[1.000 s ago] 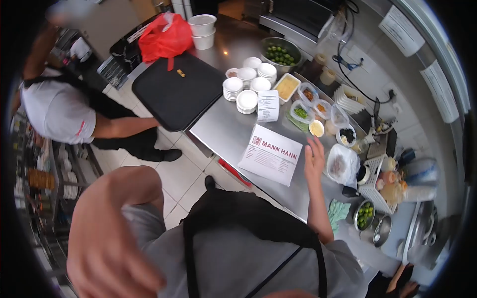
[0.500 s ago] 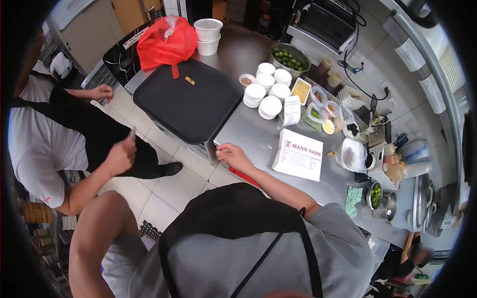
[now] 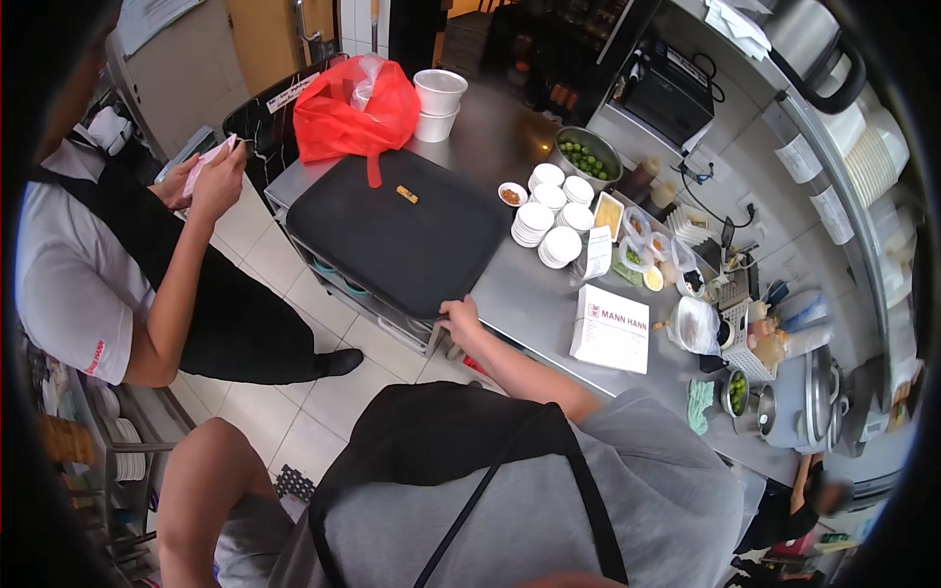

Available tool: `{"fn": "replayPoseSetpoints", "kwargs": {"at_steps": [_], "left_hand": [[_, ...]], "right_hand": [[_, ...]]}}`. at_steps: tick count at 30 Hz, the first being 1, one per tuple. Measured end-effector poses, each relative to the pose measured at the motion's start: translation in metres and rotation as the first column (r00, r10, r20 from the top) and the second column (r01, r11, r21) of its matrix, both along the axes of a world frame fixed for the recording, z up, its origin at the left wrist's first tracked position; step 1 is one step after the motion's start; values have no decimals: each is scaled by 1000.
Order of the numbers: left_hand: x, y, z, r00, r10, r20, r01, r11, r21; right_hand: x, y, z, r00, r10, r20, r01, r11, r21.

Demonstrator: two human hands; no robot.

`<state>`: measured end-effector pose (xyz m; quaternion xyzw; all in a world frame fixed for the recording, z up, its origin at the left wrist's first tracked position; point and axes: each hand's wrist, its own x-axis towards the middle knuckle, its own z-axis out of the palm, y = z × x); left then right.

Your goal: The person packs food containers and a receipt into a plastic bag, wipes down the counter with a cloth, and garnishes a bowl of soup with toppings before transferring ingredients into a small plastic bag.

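My right hand (image 3: pixel 461 318) is at the near right corner of a large black tray (image 3: pixel 382 245), its fingers curled at the rim beside the steel counter's edge. A small brown-yellow piece (image 3: pixel 407 194) lies on the tray. My left arm (image 3: pixel 211 480) is bent at my side, and its hand is out of view. Right of my right hand, a white stack printed "MANN HANN" (image 3: pixel 610 338) sits on the counter, with a printed slip (image 3: pixel 597 253) behind it.
A red plastic bag (image 3: pixel 353 113) and two stacked white tubs (image 3: pixel 437 122) stand behind the tray. Several white lidded cups (image 3: pixel 562 245) and a bowl of green limes (image 3: pixel 585 157) line the counter (image 3: pixel 534 304). A co-worker (image 3: pixel 108 245) on the left holds a pink pad (image 3: pixel 208 167).
My right hand has moved from the counter edge to the tray's corner. The co-worker's hands, formerly apart, are now together on the pink pad. The view has shifted slightly.
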<state>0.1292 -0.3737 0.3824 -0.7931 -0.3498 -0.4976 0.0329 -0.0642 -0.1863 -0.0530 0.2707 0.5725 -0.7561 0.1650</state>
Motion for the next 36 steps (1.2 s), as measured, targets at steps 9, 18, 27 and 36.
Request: {"fn": "replayPoseSetpoints", "kwargs": {"at_steps": [9,18,27,36], "left_hand": [[2,-21,-5,1000,14,-1,-14,999,47],[4,-23,-35,983,185,3,-182,965,191],[-66,15,-17,990,103,-98,-77,967,242],[-137,14,3,997,-67,-48,71,994,88]], "right_hand": [[15,12,39,993,51,104,7,869,-494],[27,38,114,981,182,-64,-187,808,-559],[-43,74,198,982,53,-184,-142,846,-515],[-250,87,254,877,-103,-468,-175,840,-514]]}}
